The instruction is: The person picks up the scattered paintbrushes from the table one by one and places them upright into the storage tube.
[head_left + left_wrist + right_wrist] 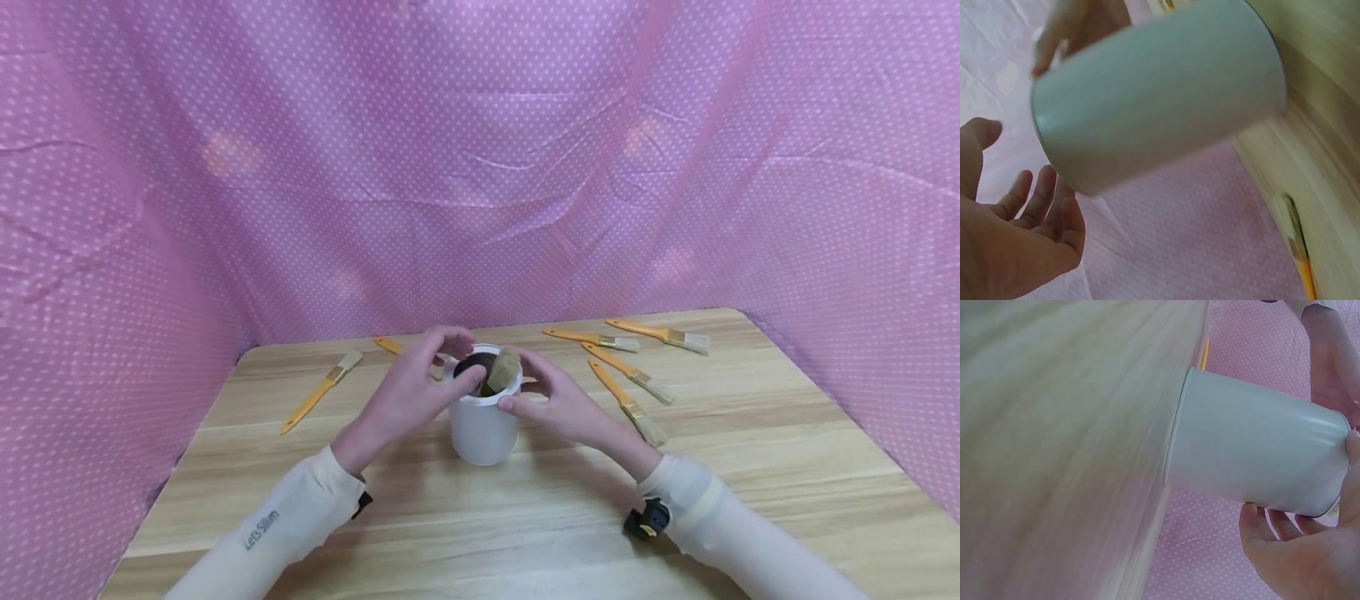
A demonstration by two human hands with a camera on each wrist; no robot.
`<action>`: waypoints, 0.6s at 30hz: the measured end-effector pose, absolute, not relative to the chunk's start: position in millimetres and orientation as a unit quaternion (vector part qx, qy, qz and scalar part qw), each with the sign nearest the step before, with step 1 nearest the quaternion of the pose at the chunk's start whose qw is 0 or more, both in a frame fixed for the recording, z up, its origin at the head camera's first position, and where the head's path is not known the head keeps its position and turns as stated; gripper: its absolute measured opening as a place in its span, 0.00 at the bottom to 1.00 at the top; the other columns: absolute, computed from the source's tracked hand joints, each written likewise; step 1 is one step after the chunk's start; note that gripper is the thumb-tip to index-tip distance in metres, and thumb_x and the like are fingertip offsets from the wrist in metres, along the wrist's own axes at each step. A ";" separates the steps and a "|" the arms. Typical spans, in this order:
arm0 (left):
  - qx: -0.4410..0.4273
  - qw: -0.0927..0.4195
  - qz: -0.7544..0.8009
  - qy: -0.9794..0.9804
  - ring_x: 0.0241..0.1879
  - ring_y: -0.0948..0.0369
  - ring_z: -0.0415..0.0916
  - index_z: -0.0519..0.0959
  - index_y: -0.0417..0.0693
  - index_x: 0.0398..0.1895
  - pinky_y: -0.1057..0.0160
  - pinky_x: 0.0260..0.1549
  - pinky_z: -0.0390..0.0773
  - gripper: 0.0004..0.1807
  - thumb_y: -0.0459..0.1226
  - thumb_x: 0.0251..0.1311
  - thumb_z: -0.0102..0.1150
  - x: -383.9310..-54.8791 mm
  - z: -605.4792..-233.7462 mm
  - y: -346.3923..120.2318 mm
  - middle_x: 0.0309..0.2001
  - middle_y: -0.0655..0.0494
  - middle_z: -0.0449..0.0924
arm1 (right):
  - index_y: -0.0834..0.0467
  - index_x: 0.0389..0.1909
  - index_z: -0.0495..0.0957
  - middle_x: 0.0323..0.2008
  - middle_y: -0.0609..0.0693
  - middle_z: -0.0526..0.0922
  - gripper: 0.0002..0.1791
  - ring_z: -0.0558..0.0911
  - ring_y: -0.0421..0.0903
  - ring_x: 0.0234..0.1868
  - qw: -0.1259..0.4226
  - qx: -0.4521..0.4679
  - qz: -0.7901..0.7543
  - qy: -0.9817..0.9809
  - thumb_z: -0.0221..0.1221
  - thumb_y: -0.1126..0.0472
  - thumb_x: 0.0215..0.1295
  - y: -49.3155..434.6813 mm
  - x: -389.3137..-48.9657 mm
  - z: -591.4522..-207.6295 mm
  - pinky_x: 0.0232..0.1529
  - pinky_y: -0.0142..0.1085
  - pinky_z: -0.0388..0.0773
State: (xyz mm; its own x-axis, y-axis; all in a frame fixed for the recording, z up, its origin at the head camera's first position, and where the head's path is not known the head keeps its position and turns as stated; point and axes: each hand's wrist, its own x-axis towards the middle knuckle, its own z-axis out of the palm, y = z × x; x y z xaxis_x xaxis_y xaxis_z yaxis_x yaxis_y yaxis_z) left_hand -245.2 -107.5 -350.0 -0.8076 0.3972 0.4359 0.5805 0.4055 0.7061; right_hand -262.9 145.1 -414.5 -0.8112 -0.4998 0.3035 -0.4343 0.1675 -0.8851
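Observation:
A white can (pixel 483 433) stands upright on the table, its open top facing up. Inside its mouth shows a dark interior, and a tan, blunt, bristle-like end (pixel 505 371) of something sticks up by the right rim. My right hand (pixel 558 396) holds the can at the upper right side, thumb at the near rim and fingers round the far side, as the right wrist view (pixel 1304 550) also shows. At the left rim is my left hand (pixel 416 379), fingers loosely curved and thumb over the mouth. In the left wrist view that hand (pixel 1016 231) grips nothing.
One paintbrush (pixel 322 392) with a yellow handle lies at the left. Another yellow handle (pixel 387 344) shows behind my left hand, mostly hidden. Several more brushes (pixel 628 371) lie at the right. Pink dotted cloth (pixel 480 167) hangs round the wooden table (pixel 480 533).

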 end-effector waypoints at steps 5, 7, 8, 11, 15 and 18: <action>-0.280 0.129 -0.439 -0.844 0.53 0.60 0.73 0.74 0.51 0.61 0.49 0.50 0.74 0.24 0.55 0.71 0.59 -265.7 -359.7 -125.3 0.53 0.58 0.77 | 0.48 0.76 0.63 0.63 0.49 0.76 0.40 0.76 0.50 0.62 0.027 -0.301 -0.570 0.764 0.70 0.53 0.66 146.0 -261.5 -415.9 0.62 0.50 0.72; -0.271 0.133 -0.428 -0.852 0.53 0.59 0.73 0.74 0.49 0.62 0.50 0.50 0.74 0.24 0.54 0.73 0.56 -275.8 -365.0 -134.1 0.54 0.55 0.76 | 0.49 0.76 0.63 0.62 0.49 0.76 0.40 0.77 0.51 0.61 0.026 -0.297 -0.571 0.765 0.70 0.53 0.66 146.5 -260.6 -416.0 0.62 0.50 0.73; -0.265 0.133 -0.419 -0.858 0.53 0.58 0.72 0.73 0.49 0.62 0.50 0.50 0.75 0.24 0.54 0.73 0.56 -281.3 -368.2 -139.0 0.55 0.54 0.76 | 0.49 0.76 0.63 0.62 0.49 0.76 0.41 0.77 0.51 0.61 0.025 -0.294 -0.571 0.766 0.70 0.53 0.65 146.7 -260.2 -416.1 0.62 0.50 0.73; -0.237 0.137 -0.356 -0.893 0.55 0.53 0.72 0.72 0.45 0.65 0.49 0.51 0.75 0.26 0.53 0.74 0.55 -295.4 -378.0 -154.8 0.58 0.49 0.74 | 0.50 0.76 0.63 0.62 0.49 0.76 0.41 0.77 0.51 0.61 0.025 -0.292 -0.571 0.767 0.71 0.52 0.65 147.2 -259.5 -416.0 0.62 0.48 0.73; -0.211 0.126 -0.213 -0.945 0.58 0.44 0.69 0.70 0.38 0.66 0.42 0.56 0.68 0.29 0.48 0.72 0.57 -307.1 -391.8 -178.9 0.59 0.41 0.71 | 0.52 0.76 0.63 0.62 0.51 0.76 0.42 0.76 0.52 0.62 0.026 -0.301 -0.575 0.761 0.71 0.52 0.64 147.3 -260.5 -416.0 0.63 0.47 0.72; -0.185 0.089 -0.158 -0.966 0.62 0.38 0.63 0.69 0.35 0.67 0.34 0.60 0.59 0.30 0.44 0.68 0.59 -312.8 -401.2 -194.9 0.63 0.36 0.67 | 0.54 0.76 0.62 0.63 0.52 0.76 0.42 0.75 0.53 0.63 0.025 -0.309 -0.578 0.755 0.71 0.53 0.64 147.4 -260.7 -415.2 0.63 0.47 0.72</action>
State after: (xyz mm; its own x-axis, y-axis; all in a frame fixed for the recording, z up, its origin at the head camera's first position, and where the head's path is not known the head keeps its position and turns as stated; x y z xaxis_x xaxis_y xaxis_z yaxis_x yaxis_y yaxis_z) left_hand -312.8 -194.9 -401.2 -0.9160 0.3289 0.2298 0.3850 0.8816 0.2731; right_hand -260.7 147.4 -415.2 -0.8077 -0.4952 0.3199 -0.4383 0.1415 -0.8876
